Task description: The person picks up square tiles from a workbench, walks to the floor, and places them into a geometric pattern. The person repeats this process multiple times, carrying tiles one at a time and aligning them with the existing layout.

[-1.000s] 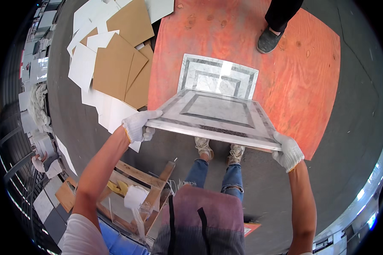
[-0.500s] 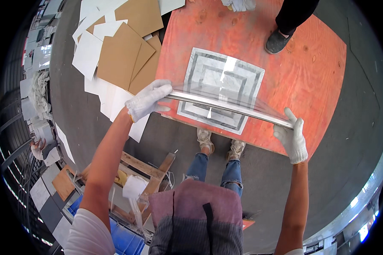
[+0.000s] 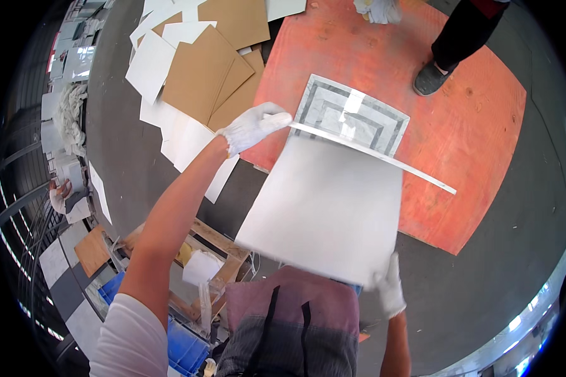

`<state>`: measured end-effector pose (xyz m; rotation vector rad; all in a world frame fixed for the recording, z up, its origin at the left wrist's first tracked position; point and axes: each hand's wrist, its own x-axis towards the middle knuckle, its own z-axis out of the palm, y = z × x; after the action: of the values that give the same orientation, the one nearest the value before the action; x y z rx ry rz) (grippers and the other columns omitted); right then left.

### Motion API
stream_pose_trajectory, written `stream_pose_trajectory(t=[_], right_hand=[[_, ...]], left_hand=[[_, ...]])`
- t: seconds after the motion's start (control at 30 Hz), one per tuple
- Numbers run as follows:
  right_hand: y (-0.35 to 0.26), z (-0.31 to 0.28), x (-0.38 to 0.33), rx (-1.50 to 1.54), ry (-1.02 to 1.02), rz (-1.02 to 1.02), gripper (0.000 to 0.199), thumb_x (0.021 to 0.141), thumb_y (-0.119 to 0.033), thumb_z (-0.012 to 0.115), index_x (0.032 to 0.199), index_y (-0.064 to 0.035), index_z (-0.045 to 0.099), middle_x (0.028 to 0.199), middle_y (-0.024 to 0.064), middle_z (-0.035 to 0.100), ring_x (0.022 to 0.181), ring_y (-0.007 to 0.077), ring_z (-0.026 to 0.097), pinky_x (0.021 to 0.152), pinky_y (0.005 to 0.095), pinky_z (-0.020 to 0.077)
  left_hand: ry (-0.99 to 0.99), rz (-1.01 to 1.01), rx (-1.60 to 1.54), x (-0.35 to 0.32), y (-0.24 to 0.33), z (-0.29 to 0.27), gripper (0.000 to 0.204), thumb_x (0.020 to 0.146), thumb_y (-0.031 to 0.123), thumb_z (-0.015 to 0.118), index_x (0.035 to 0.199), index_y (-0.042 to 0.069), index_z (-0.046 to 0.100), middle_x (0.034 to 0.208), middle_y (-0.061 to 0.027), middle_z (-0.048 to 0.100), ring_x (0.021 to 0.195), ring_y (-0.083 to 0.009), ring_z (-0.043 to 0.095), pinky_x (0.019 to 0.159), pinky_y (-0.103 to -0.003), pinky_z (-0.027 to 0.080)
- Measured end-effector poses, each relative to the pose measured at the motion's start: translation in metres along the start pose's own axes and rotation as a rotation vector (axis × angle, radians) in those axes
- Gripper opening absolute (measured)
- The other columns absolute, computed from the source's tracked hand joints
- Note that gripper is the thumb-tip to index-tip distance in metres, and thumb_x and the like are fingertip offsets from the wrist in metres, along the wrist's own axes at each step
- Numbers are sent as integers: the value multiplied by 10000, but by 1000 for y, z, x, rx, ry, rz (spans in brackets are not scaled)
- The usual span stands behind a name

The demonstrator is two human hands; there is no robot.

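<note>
My gloved left hand (image 3: 258, 127) is closed on the left end of a long, thin white strip (image 3: 415, 171). The strip slants across a grey-and-white marble-patterned panel (image 3: 377, 107) with nested rectangular bands, lying on a red wooden board (image 3: 478, 107). Below the strip, a plain white sheet (image 3: 327, 207) spreads toward my lap and covers the panel's near part. Whether strip and sheet are joined I cannot tell. At the sheet's near right corner is my gloved right hand (image 3: 391, 292), blurred, its thumb and fingers around the corner.
Brown and white sheets (image 3: 201, 78) lie heaped left of the board. Another person's dark shoe (image 3: 431, 78) stands on the board, with a white cloth bundle (image 3: 378, 10) at its far edge. A wooden frame (image 3: 217, 242) and a blue crate (image 3: 187, 345) are at lower left.
Both hands held the strip's ends over the panel. My right hand has let go of the right end and come down toward me, and the white sheet's face now shows.
</note>
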<state>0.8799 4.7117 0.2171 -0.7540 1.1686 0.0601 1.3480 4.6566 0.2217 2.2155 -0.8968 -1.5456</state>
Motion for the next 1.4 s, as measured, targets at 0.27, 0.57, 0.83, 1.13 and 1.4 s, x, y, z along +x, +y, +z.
stream_pose_trajectory(t=[0.27,0.57,0.83,1.13,1.4], right_hand=[[52,147,12,-125,-240,-216,726,908,5,484,1508,-37,77,1517,126,274,1338,203,348,1092,299,277],[-77,290,180,-98,-302,-147,940,876,-251,601,1503,-152,-92,1424,250,403,1275,342,463,1041,383,363],[66,75,180,813,-31,321,639,933,-589,406,1394,-152,340,1345,155,434,1192,308,450,971,499,394],[-47,-104,133,855,87,91,819,929,-618,389,1422,29,300,1397,196,423,1224,290,473,1026,428,393],[-24,-71,176,625,-41,278,487,973,-394,489,1271,-9,513,1177,108,606,1057,213,587,901,351,482]], left_hand=[[-60,-52,-83,15,11,-8,584,870,531,576,1216,62,537,1135,-84,537,1110,-167,501,945,-370,460],[-79,-15,-105,21,12,-10,613,860,555,583,1202,48,539,1197,-115,543,1092,-197,522,932,-382,472],[-159,-64,-341,-8,-7,3,559,881,388,639,1247,4,461,1204,-130,542,1104,-203,538,924,-358,502],[-156,-376,-1061,4,-100,39,511,857,233,668,1287,35,474,1274,-92,506,1113,-219,553,927,-375,487],[-333,-627,-806,44,-159,79,365,886,252,637,1186,48,591,1074,-67,650,935,-170,625,812,-328,511]])
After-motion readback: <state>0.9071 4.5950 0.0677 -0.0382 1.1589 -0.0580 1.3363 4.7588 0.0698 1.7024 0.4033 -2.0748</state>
